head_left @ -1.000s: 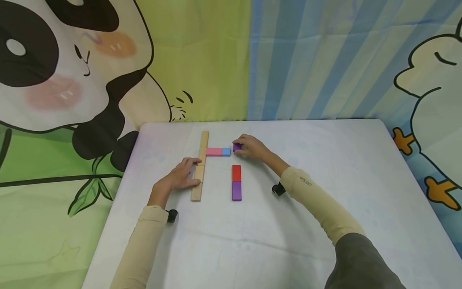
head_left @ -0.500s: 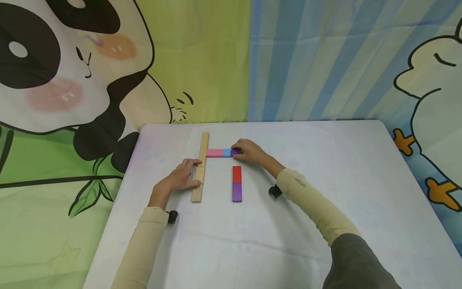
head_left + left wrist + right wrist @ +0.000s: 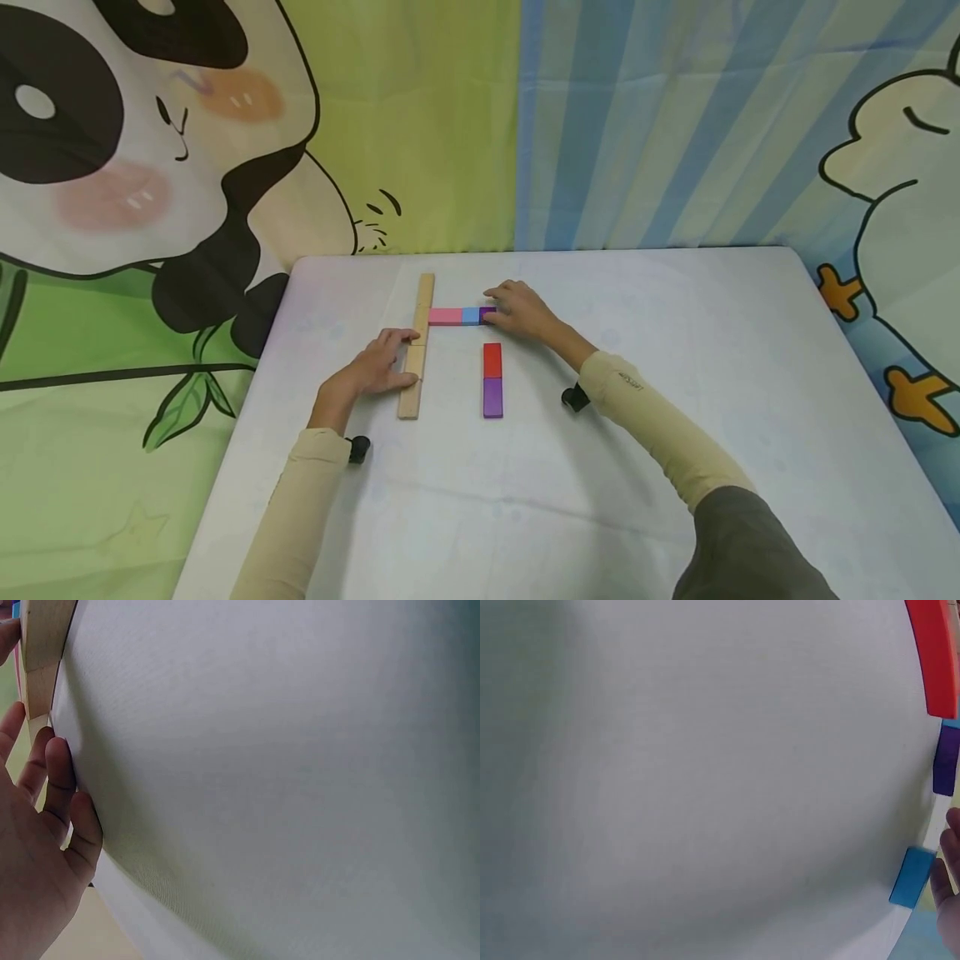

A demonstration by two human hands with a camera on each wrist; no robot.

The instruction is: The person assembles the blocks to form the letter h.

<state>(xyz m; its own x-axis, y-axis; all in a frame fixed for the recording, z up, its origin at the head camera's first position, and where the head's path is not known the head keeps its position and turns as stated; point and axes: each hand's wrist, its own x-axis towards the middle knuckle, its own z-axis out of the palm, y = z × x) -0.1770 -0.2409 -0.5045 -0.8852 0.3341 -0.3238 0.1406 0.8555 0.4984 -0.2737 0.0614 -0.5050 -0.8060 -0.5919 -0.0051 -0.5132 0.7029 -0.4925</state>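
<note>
My left hand (image 3: 375, 364) rests against the near side of a row of plain wooden blocks (image 3: 425, 292), its thumb and fingers spread along the edge. From that row a pink block (image 3: 446, 317) and a light blue block (image 3: 470, 316) run to the right, end to end. A small dark purple block (image 3: 486, 312) lies against the blue one. My right hand (image 3: 525, 312) is over it, thumb overlapping its near edge and index finger raised apart. In the right wrist view, another blue block (image 3: 913, 877) shows beside the fingertips; the hand hides it in the head view.
A red block (image 3: 492, 360) and a purple block (image 3: 492, 397) lie end to end, nearer than the right hand. White cloth covers the table (image 3: 637, 308). Printed curtains (image 3: 420, 125) hang behind its far edge.
The right hand has brought the dark purple block left until it meets the light blue block. Its index finger has since lifted away from it. The left hand stays put.
</note>
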